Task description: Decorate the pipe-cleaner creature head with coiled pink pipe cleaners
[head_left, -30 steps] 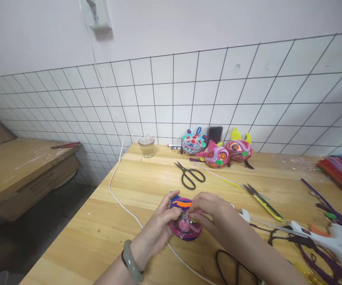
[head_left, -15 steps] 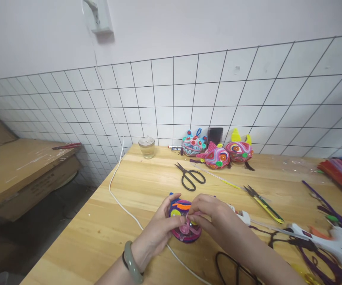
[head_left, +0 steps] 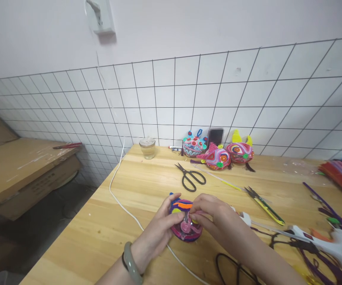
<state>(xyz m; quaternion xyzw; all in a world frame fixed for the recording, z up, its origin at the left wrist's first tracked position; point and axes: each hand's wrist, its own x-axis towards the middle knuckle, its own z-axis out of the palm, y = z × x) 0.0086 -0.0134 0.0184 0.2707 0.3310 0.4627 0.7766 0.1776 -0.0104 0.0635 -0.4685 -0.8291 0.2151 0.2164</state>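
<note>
A small round ornament (head_left: 184,238), covered in coloured fuzzy strips with yellow patches and an orange stripe, is held low over the table. My left hand (head_left: 161,226) grips it from the left side, thumb on its face. My right hand (head_left: 216,213) pinches a thin pink fuzzy strip (head_left: 190,216) against the ornament, beside a pink coil (head_left: 185,226) on its face. Part of the ornament's right side is hidden behind my right fingers.
Black scissors (head_left: 190,177) and yellow-handled snips (head_left: 264,206) lie beyond my hands. A white glue gun (head_left: 337,243) is at the right. Three decorated ornaments (head_left: 217,157) and a glass cup (head_left: 147,148) stand at the back. A white cable (head_left: 126,208) crosses the table.
My left thumb and right fingertips have shifted slightly on the ornament, showing a little more of the pink coil. Both hands keep their hold. The view has moved slightly.
</note>
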